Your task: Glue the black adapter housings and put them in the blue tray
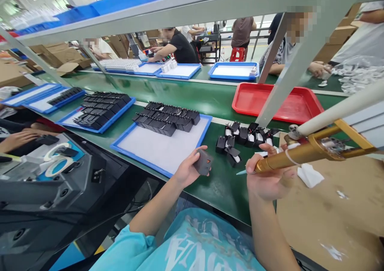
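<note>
Left of the near blue tray (156, 149), we've got another blue tray (118, 115) loaded with rows of black units. By the near tray's right edge, our left hand (188, 169) has its fingers clamped on 1 black housing (203, 162), orange mark showing. Right of that tray: loose black parts (228, 144), clustered. Farther right of it, our right hand (265, 183) is wrapped around a gold tool (283, 158), blue tip (241, 172) pointing left. Red tray (249, 99) sits to its right rear.

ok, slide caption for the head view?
Left grip holds a dark housing, right grip a gold-coloured tool, over a green bench near a blue-rimmed tray of black housings.
</note>
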Available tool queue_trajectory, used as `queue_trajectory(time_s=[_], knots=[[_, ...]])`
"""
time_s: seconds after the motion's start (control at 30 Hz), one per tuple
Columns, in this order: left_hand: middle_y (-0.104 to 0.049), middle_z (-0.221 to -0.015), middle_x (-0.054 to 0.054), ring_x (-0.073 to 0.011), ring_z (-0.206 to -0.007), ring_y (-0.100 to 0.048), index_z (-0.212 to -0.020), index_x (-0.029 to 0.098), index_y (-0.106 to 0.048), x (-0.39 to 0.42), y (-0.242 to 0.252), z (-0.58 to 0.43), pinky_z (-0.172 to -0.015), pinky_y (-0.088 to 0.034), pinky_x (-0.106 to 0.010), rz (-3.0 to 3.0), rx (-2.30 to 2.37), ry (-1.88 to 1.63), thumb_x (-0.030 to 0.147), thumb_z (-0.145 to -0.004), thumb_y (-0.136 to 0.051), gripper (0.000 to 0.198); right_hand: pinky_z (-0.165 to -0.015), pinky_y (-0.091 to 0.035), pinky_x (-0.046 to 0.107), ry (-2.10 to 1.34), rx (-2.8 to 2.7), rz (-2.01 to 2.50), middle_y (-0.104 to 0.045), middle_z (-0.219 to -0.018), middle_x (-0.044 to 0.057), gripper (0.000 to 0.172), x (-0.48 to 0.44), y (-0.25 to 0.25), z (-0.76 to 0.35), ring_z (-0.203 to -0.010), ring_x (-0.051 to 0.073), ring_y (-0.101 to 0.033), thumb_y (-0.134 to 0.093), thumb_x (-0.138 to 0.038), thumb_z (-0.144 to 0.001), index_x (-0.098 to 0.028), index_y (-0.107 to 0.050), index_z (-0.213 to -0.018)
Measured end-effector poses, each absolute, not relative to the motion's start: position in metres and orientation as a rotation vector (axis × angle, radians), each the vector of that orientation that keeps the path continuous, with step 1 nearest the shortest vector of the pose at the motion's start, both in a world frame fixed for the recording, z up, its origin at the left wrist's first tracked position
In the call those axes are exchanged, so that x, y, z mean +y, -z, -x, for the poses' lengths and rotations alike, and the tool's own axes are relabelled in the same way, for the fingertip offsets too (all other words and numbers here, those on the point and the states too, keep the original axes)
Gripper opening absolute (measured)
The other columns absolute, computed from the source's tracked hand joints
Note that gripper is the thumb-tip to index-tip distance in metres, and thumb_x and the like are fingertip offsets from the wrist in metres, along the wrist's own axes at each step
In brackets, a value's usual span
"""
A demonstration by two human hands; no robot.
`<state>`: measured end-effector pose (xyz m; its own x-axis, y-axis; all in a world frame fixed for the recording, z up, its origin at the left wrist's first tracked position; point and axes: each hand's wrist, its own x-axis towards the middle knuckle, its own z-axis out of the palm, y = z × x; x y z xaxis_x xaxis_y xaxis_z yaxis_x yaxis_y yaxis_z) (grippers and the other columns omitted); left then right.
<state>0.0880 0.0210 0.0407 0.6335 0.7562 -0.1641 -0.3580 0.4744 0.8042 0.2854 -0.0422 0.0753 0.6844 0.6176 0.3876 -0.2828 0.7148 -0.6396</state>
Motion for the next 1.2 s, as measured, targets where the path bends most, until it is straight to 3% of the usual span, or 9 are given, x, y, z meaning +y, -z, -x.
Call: queue_trajectory(time_s=[0.13,0.27,0.43,0.57,0.7,0.8,0.9,1.07,1.2], knots=[[-0.059,-0.099,-0.004,-0.0184,-0.085,-0.061,-0.133,0.023,-0.041,0.055,-0.038,-0.064,-0.076,-0.052,-0.034,-1.429,0.995,-0.736,0.039,-0.088,-0.058,0.051,-0.028,-0.034,0.025,-0.541,-0.636,0.548,-0.065,-0.096,0.003,0.042,-0.043,-0.074,-0.287,-0.037,0.01,-0.052,-0.053,-0.051,-0.079,-0.028,-0.056,-0.113],[-0.059,-0.109,-0.015,-0.0287,-0.103,-0.054,-0.139,0.013,-0.04,0.11,-0.038,-0.042,-0.091,-0.043,-0.043,-2.375,1.541,-0.734,0.031,-0.092,-0.049,0.051,-0.03,-0.035,0.024,-0.574,-0.627,0.556,-0.063,-0.097,0.003,0.039,-0.043,-0.075,-0.286,-0.039,0.009,-0.053,-0.053,-0.052,-0.079,-0.027,-0.058,-0.109],[-0.058,-0.104,-0.02,-0.0368,-0.105,-0.05,-0.136,0.01,-0.048,0.156,-0.035,-0.025,-0.085,-0.039,-0.046,-2.899,1.891,-0.323,0.03,-0.092,-0.046,0.048,-0.029,-0.034,0.023,-0.504,-0.643,0.52,-0.061,-0.097,0.003,0.031,-0.041,-0.075,-0.284,-0.044,0.008,-0.053,-0.053,-0.046,-0.081,-0.026,-0.061,-0.103],[-0.052,-0.121,-0.023,-0.0393,-0.108,-0.048,-0.132,0.012,-0.052,0.163,-0.035,-0.018,-0.085,-0.039,-0.048,-2.913,1.922,-0.411,0.032,-0.09,-0.052,0.047,-0.029,-0.032,0.023,-0.514,-0.655,0.539,-0.063,-0.097,0.003,0.034,-0.042,-0.074,-0.283,-0.041,0.009,-0.053,-0.05,-0.049,-0.082,-0.028,-0.058,-0.107],[-0.047,-0.133,-0.021,-0.0373,-0.119,-0.045,-0.133,0.015,-0.049,0.15,-0.042,-0.039,-0.096,-0.038,-0.05,-2.887,1.558,-0.647,0.041,-0.085,-0.062,0.056,-0.031,-0.031,0.024,-0.567,-0.644,0.571,-0.063,-0.098,0.001,0.037,-0.044,-0.075,-0.282,-0.036,0.008,-0.051,-0.05,-0.053,-0.081,-0.03,-0.055,-0.109],[-0.047,-0.138,-0.016,-0.0326,-0.127,-0.042,-0.136,0.018,-0.044,0.134,-0.047,-0.078,-0.107,-0.033,-0.048,-2.806,0.892,-0.575,0.046,-0.077,-0.071,0.07,-0.031,-0.03,0.024,-0.567,-0.64,0.588,-0.063,-0.098,0.001,0.039,-0.044,-0.076,-0.281,-0.036,0.007,-0.051,-0.05,-0.055,-0.08,-0.03,-0.053,-0.109],[-0.048,-0.139,-0.015,-0.0324,-0.128,-0.043,-0.139,0.021,-0.04,0.124,-0.043,-0.12,-0.108,-0.034,-0.048,-2.619,0.531,-0.455,0.042,-0.069,-0.078,0.082,-0.031,-0.03,0.023,-0.556,-0.637,0.606,-0.063,-0.097,0.0,0.039,-0.044,-0.076,-0.281,-0.035,0.006,-0.05,-0.049,-0.056,-0.08,-0.029,-0.052,-0.108],[-0.059,-0.123,-0.013,-0.0323,-0.113,-0.057,-0.132,0.022,-0.048,0.129,-0.033,-0.148,-0.096,-0.045,-0.047,-2.463,0.61,-0.394,0.034,-0.066,-0.08,0.074,-0.033,-0.03,0.022,-0.55,-0.64,0.609,-0.062,-0.098,0.001,0.036,-0.042,-0.073,-0.282,-0.037,0.006,-0.05,-0.045,-0.056,-0.082,-0.028,-0.051,-0.105],[-0.061,-0.121,-0.011,-0.0318,-0.113,-0.058,-0.125,0.022,-0.053,0.119,-0.04,-0.129,-0.096,-0.045,-0.045,-2.504,0.697,-0.304,0.031,-0.067,-0.079,0.064,-0.033,-0.03,0.022,-0.569,-0.639,0.564,-0.062,-0.101,0.002,0.034,-0.041,-0.07,-0.281,-0.039,0.006,-0.052,-0.044,-0.054,-0.084,-0.026,-0.051,-0.103]])
